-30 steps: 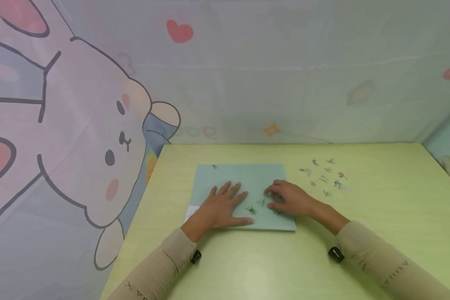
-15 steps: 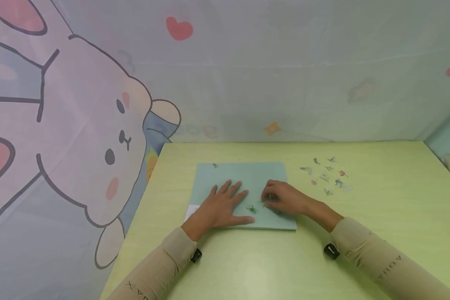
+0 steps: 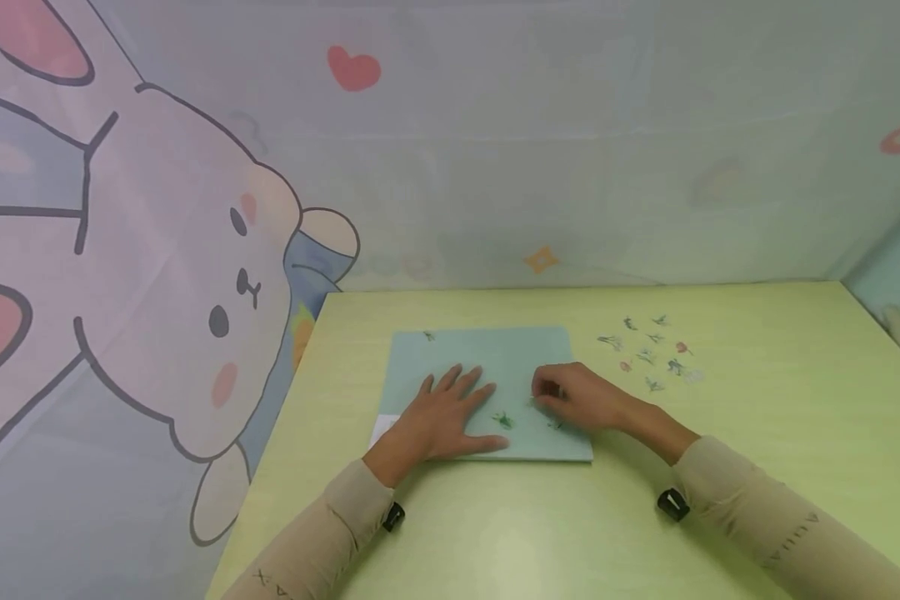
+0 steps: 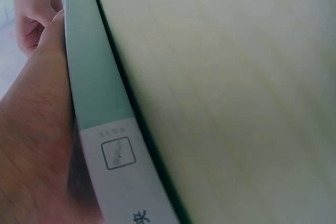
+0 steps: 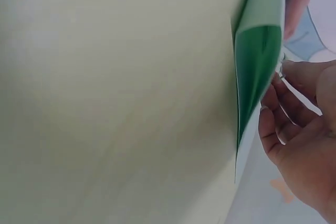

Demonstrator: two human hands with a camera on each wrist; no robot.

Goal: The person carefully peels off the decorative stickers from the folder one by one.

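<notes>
A mint-green folder (image 3: 495, 348) lies flat on the table, a white label strip (image 3: 383, 426) at its left. My left hand (image 3: 441, 417) rests on the folder with fingers spread. Above its right part, my right hand (image 3: 581, 397) pinches a small plant sticker between thumb and forefinger. In the right wrist view a bit of this plant sticker (image 5: 282, 72) shows at the fingertips; the rest is hidden. A green leafy sticker (image 3: 503, 420) lies between the hands, and another green sticker (image 3: 555, 424) sits below the right hand. A small sticker (image 3: 429, 336) is near the folder's top left.
Several loose flower and leaf stickers (image 3: 646, 356) are scattered on the pale yellow-green table (image 3: 780, 400) right of the folder. Behind the table hangs a cloth backdrop (image 3: 480, 167) with a cartoon rabbit. Viewed from the right wrist, the folder's open end (image 5: 257, 72) gapes.
My right thumb and fingers have closed on the small plant sticker near the folder's middle right, then drawn slightly right with it. The left hand has stayed in place.
</notes>
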